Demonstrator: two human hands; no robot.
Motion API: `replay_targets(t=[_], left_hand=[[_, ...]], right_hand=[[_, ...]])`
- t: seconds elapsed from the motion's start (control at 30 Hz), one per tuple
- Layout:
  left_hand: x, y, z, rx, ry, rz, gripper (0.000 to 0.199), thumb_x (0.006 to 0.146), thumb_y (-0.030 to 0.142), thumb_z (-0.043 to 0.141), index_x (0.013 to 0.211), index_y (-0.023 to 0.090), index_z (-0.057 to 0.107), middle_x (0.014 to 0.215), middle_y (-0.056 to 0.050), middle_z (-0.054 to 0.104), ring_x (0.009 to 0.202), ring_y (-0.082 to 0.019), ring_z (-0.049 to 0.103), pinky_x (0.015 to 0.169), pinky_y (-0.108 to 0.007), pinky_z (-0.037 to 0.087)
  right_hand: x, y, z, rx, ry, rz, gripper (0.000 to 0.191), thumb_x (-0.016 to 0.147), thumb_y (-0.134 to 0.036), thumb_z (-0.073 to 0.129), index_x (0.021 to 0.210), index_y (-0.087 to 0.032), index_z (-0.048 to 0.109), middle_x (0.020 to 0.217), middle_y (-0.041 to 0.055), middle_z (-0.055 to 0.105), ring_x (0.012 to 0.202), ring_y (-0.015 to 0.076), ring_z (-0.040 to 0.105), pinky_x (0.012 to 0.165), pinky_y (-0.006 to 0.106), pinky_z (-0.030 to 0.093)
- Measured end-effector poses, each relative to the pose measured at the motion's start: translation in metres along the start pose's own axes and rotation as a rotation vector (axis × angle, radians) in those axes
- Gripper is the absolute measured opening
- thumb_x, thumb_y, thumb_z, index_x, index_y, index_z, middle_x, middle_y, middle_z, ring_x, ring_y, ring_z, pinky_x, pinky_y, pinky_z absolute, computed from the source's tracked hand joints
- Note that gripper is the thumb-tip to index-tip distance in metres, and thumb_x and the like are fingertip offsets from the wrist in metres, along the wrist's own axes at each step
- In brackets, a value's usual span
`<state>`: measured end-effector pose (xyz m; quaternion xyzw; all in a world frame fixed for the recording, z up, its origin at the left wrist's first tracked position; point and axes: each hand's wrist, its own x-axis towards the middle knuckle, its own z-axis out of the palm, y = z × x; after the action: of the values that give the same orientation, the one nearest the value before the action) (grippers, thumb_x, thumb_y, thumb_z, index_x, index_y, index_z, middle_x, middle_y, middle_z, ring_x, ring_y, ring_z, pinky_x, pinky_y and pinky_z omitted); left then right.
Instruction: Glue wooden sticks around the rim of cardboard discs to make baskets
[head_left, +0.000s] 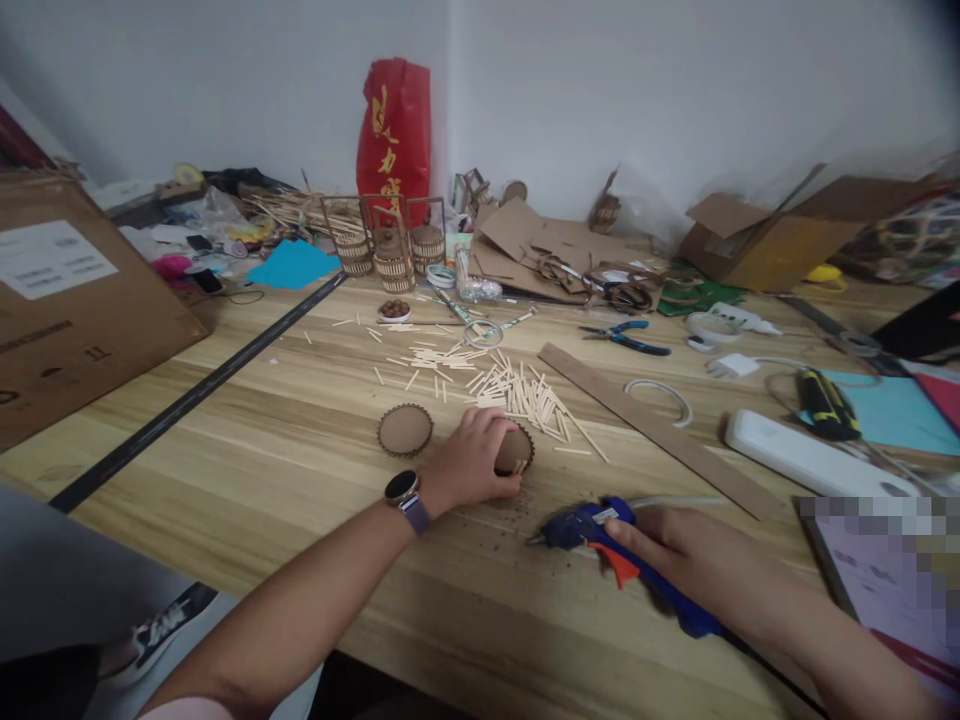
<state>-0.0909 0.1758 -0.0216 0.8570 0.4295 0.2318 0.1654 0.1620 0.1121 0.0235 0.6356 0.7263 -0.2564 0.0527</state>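
My left hand [476,458], with a watch on its wrist, curls around a round cardboard disc [513,447] with a dark notched rim. Its fingers and thumb close on the disc's edge, and a couple of short pale sticks show by the thumb. A similar disc [405,430] lies flat just to the left. In my right hand [679,555] is a blue hot glue gun [581,527] with an orange trigger, its nozzle pointing left. The thumb lies along the top of the gun's body; the other fingers are mostly hidden. Several loose wooden sticks [525,395] are piled beyond the left hand.
A cardboard strip [652,425] runs diagonally on the right, near pliers [626,337] and a white power strip [817,455]. Small stick baskets [394,265] and a red bag [395,135] stand at the back. A large cardboard box [82,310] is at left.
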Motion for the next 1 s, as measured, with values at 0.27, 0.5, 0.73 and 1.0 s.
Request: replay_targets(t=[0.27,0.5,0.73,1.0], left_hand=[[0.0,0.001,-0.001,-0.009,-0.007,-0.012,0.053,0.068,0.025,0.07,0.117,0.018,0.05,0.127,-0.01,0.048,0.123,-0.03,0.04,0.107,-0.045,0.037],[0.0,-0.001,0.001,-0.042,0.013,-0.004,0.053,0.067,0.024,0.072,0.115,0.018,0.051,0.126,-0.011,0.049,0.121,-0.03,0.041,0.105,-0.046,0.038],[0.001,0.0,0.001,-0.038,0.006,-0.009,0.05,0.069,0.026,0.071,0.114,0.019,0.051,0.125,-0.011,0.049,0.12,-0.031,0.041,0.105,-0.046,0.038],[0.0,-0.002,0.004,-0.019,0.018,-0.011,0.052,0.066,0.026,0.072,0.113,0.019,0.051,0.126,-0.011,0.048,0.119,-0.03,0.042,0.104,-0.045,0.039]], right_hand=[[0.002,-0.003,-0.026,-0.246,0.105,-0.005,0.036,0.088,-0.047,0.045,0.068,-0.025,0.066,0.071,0.0087,0.072,0.066,0.0268,0.064,0.054,0.03,0.034],[0.042,-0.037,-0.027,-0.316,0.283,-0.347,0.017,0.084,-0.011,0.044,0.085,-0.019,0.058,0.082,0.0075,0.068,0.071,0.0183,0.061,0.06,0.025,0.032],[0.09,-0.036,-0.022,-0.313,0.215,-0.388,0.019,0.073,-0.003,0.049,0.081,-0.019,0.055,0.081,0.0056,0.067,0.073,0.0159,0.059,0.057,0.024,0.028],[0.083,-0.031,-0.015,-0.31,0.186,-0.343,0.016,0.082,-0.009,0.047,0.093,-0.015,0.056,0.078,0.0094,0.069,0.064,0.0167,0.059,0.053,0.025,0.027]])
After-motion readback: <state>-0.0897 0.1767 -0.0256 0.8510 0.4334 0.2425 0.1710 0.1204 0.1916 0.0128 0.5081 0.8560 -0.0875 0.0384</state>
